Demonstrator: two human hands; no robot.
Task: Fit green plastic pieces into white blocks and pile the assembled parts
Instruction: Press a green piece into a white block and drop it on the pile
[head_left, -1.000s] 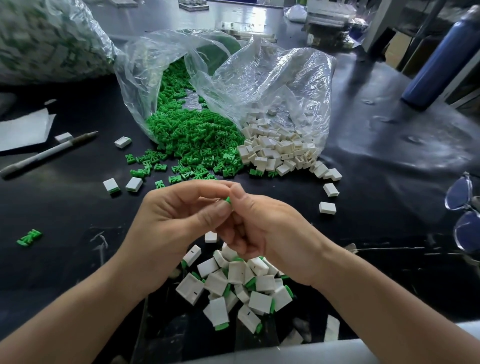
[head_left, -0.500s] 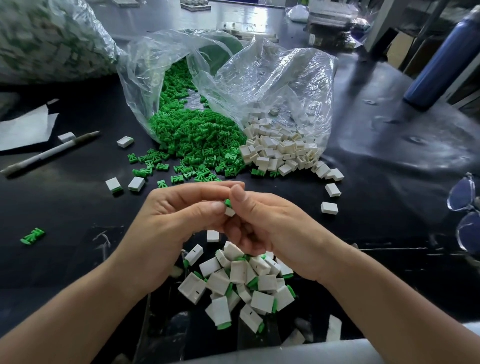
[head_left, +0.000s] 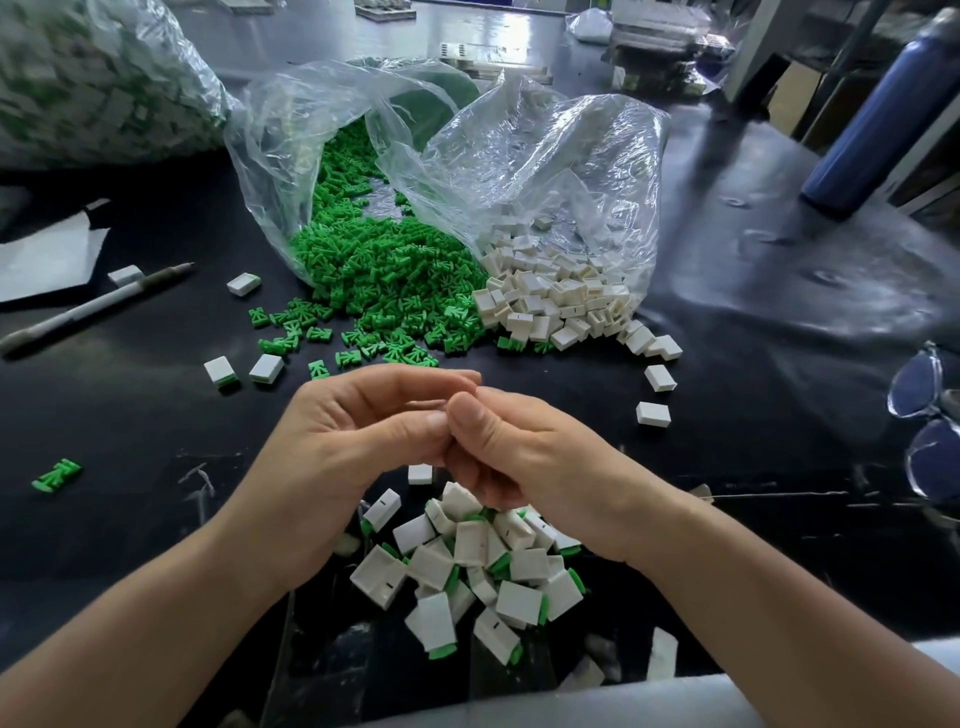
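Head view: left hand (head_left: 353, 447) and right hand (head_left: 524, 457) meet above the near pile of assembled white-and-green parts (head_left: 467, 571), probably so finished parts drop straight down.
Grip: fingers curled, thumbs touching; whether a piece is held cannot be told.
Stock: small green plastic pieces (head_left: 384, 280) and white rectangular plastic blocks (head_left: 556, 301) spill from clear plastic bags (head_left: 519, 171), far centre.
Surface: glossy black table (head_left: 130, 415); blue cylindrical bottle (head_left: 872, 119) far right.

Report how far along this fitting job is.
Done: a pile of assembled parts lies below the hands. In hand: the left hand and right hand pinch together above it; what they hold is hidden. Left: big heaps of green pieces and white blocks lie unassembled beyond.
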